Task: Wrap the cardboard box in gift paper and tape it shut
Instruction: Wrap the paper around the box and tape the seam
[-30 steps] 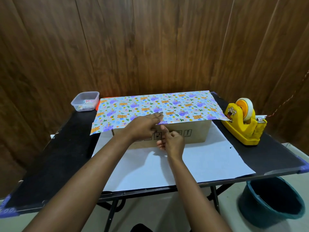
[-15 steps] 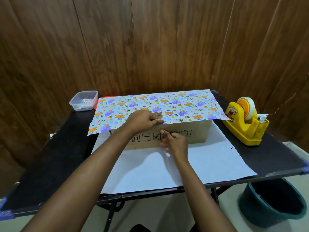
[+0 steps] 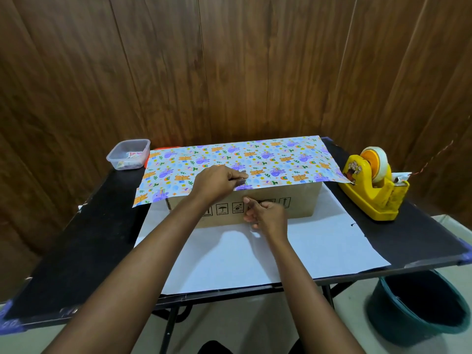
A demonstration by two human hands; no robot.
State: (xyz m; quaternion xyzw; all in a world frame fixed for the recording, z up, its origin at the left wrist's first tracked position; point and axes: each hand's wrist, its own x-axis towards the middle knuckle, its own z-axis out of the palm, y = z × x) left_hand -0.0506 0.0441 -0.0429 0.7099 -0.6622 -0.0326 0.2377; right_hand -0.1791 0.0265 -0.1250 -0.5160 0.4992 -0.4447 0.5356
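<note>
Cardboard box point(image 3: 301, 204) sat on table point(image 3: 76, 251), middle toward far edge, gift paper point(image 3: 255, 159) flap over top. Left hand point(image 3: 219, 182) pinched flap at box's near top edge. Right hand point(image 3: 267, 217) curled at front face, hold unclear. Risk: flap, seemingly untaped, could slip or skew if pinch loosened.

Umbrella sign point(image 3: 222, 208), up-arrows point(image 3: 284, 202) on cardboard box point(image 3: 304, 213)

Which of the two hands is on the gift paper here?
The left hand, pinching the near edge of the gift paper atop the cardboard box; the right hand sits lower, curled against the box's bare front face.
</note>
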